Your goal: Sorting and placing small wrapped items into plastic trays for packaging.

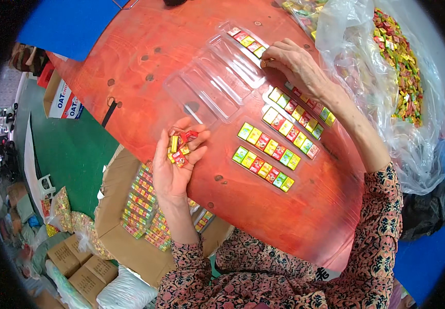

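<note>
Palm up, my left hand (170,177) cups a handful of small red and yellow wrapped pieces (179,149), its fingers curled around them. My right hand (297,64) is over the far end of a clear plastic tray (202,87) with long slots. Its thumb and fingers are pinched together by a short row of coloured pieces (248,42) in the farthest slot; what they hold is too small to make out. The nearer slots hold nothing. Below my right hand lie several filled strips (269,146) of red, yellow and green pieces.
The red table (222,201) has a rounded edge. Clear plastic bags (346,41) of loose pieces (405,72) stand at the right. Below the left edge, an open carton (117,219) holds many filled strips. Brown boxes (86,275) and a white sack (127,291) sit on the floor.
</note>
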Demonstrator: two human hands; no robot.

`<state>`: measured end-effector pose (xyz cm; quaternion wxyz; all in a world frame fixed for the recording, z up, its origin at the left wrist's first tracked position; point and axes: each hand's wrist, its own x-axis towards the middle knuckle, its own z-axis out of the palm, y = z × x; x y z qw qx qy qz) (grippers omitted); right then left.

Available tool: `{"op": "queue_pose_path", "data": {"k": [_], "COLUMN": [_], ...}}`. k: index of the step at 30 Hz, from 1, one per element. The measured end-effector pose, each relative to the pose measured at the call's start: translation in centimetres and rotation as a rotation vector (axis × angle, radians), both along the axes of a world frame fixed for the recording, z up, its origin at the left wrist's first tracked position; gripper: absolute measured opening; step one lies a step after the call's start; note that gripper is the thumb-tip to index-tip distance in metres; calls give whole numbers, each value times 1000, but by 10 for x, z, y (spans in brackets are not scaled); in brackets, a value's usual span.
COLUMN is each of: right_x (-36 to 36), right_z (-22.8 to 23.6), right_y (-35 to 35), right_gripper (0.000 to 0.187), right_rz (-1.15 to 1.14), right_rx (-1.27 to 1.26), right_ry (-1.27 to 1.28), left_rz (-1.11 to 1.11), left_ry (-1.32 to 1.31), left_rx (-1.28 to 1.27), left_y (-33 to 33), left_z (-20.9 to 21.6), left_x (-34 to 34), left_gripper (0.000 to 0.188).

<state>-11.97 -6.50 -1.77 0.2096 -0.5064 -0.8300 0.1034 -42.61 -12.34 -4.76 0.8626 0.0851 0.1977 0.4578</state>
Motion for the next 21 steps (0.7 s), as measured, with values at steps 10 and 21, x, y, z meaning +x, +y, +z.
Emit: {"op": "queue_pose_path", "data": {"k": [10, 21], "right_x": [2, -6], "right_z": [-5, 0], "right_y": [0, 2], "right_gripper": [13, 11], "right_rz": [-66, -91], "right_rx": [206, 118], "right_ry": [-9, 58], "left_rz": [11, 6], "left_ry": [-2, -27], "left_rx": [15, 11], "left_y": [-1, -1], "left_z": [2, 2], "left_x": [0, -1], "left_gripper": [46, 46]}}
